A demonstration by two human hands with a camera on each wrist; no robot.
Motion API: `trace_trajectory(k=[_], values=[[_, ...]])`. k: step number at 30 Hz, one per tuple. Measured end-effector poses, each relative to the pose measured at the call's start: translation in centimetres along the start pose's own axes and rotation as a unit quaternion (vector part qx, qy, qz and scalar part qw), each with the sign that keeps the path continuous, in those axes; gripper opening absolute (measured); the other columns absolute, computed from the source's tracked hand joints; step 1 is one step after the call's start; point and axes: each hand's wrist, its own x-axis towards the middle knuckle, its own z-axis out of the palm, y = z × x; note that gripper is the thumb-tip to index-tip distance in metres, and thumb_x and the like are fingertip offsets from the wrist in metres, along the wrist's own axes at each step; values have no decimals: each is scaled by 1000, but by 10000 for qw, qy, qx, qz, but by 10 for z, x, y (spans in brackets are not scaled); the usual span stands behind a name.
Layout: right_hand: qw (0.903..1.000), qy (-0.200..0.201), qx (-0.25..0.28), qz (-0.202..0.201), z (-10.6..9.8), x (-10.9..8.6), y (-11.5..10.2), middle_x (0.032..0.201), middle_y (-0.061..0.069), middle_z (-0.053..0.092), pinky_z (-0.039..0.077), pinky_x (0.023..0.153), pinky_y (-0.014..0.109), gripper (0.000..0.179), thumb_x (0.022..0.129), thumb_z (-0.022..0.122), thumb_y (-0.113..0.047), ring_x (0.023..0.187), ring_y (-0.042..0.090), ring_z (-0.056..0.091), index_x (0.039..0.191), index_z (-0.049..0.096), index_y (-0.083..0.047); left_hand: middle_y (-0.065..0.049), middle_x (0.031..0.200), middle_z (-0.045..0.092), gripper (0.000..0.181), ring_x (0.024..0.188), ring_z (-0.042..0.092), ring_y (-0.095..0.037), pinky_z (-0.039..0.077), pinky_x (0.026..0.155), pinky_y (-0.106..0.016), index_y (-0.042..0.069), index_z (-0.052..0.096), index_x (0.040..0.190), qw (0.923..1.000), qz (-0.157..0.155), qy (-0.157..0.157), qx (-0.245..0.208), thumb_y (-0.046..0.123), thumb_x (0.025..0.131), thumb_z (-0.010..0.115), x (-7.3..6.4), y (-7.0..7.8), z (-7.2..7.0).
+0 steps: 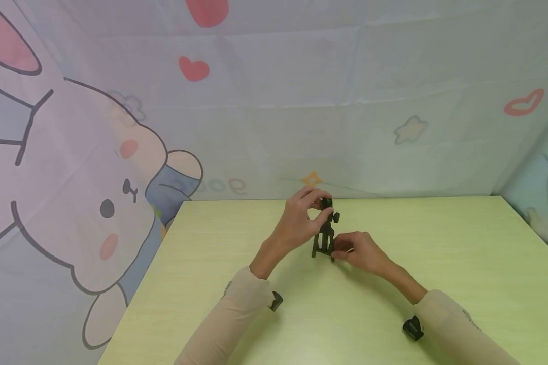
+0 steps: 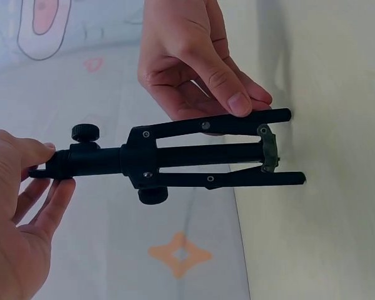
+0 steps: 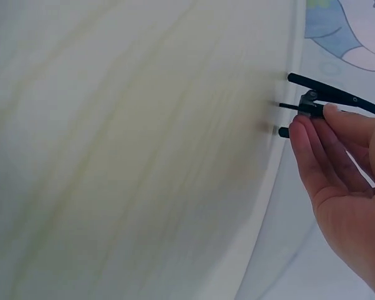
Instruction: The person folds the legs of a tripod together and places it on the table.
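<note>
pinching the small black tripod (image 1: pixel 326 229) near its top with the left hand (image 1: pixel 297 220) and by one leg (image 2: pixel 175 127) with the right hand (image 1: pixel 363 252), upright over the far middle of the table (image 1: pixel 438 243); apparently adjusting legs, next calling for a steady upper hold

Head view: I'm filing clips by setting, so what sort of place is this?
Probably an indoor tabletop corner screened off for recording, though the room beyond is hidden: a pale yellow-green table meets a creased backdrop, seemingly cloth, printed with a large cartoon rabbit and hearts.
</note>
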Motion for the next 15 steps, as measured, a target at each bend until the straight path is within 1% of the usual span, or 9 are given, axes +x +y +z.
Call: trace_trajectory(k=[2,5,9,13,15], values=[[10000,-28,91,2,-1,0,1,88,0,76,65,76,29,5,92,78,-2,84,17,75,96,76,-4,-12,109,65,21,89,68,-23,63,84,-27,-2,69,114,9999,3,-58,-109,-3,93,75,0,0,-1],[9999,53,96,32,-2,0,5,90,1,76,64,77,29,6,92,79,-4,85,16,75,98,76,-4,-14,110,65,21,93,69,-25,62,86,-25,-3,68,114,9994,-27,-152,-306,-6,94,72,0,0,-2],[9995,326,-29,18,-4,0,8,91,6,76,65,76,29,7,92,78,-2,84,17,75,99,75,-1,-14,113,66,23,99,71,-29,59,89,-18,-3,67,116,9986,-129,-265,-434,-10,94,69,0,1,-5],[9980,616,-131,0,-5,0,8,89,9,75,65,73,30,8,91,78,2,82,20,75,98,75,-1,-14,116,67,24,104,70,-29,58,91,-18,-3,67,117,9978,-229,-395,-477,-11,95,68,0,3,-7],[9973,716,-169,-13,-4,1,7,89,9,76,65,72,31,9,90,78,3,82,21,75,98,75,-2,-14,117,67,24,105,70,-28,58,91,-18,-2,67,118,9973,-279,-454,-506,-11,95,67,0,3,-7]])
